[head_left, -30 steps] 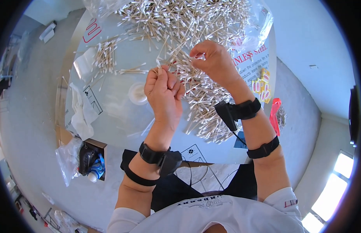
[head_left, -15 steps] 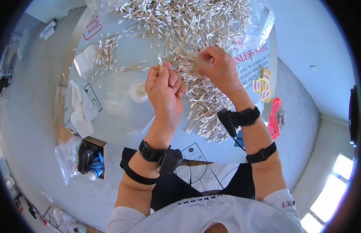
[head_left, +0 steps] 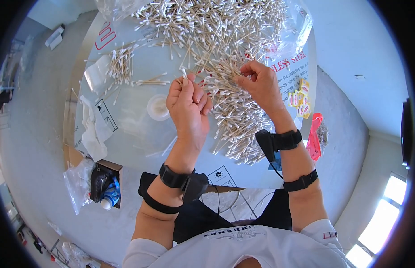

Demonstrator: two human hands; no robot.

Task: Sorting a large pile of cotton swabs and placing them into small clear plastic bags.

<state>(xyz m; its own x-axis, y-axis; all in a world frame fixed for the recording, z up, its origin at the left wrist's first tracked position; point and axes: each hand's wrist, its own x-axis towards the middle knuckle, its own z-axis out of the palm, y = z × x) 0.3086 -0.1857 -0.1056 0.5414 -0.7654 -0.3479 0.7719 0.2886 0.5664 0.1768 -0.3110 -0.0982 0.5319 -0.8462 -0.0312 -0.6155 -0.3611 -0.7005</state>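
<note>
My left hand [head_left: 189, 100] is closed, palm turned up, with a cotton swab [head_left: 184, 73] pinched between thumb and fingers; its white tip points away from me. How many swabs it holds is hidden by the fingers. To its right, my right hand [head_left: 263, 87] reaches into the loose cotton swabs [head_left: 241, 120], thumb and forefinger curled together at a swab among them. A much larger heap of swabs [head_left: 212, 22] spreads over the far side of the table [head_left: 131, 134]. Left of my left hand stands a round white lid or dish [head_left: 158, 107].
A smaller bunch of swabs [head_left: 121, 66] lies at the left by a clear plastic box [head_left: 96, 75] and white tissue [head_left: 93, 129]. Yellow packets [head_left: 300, 98] sit at the right edge. Below the table's left edge stands a carton [head_left: 113, 166] with a bottle.
My right hand has shifted slightly right and nearer to me, and its fingers are no longer smeared by motion. My left hand has stayed almost still with its swab.
</note>
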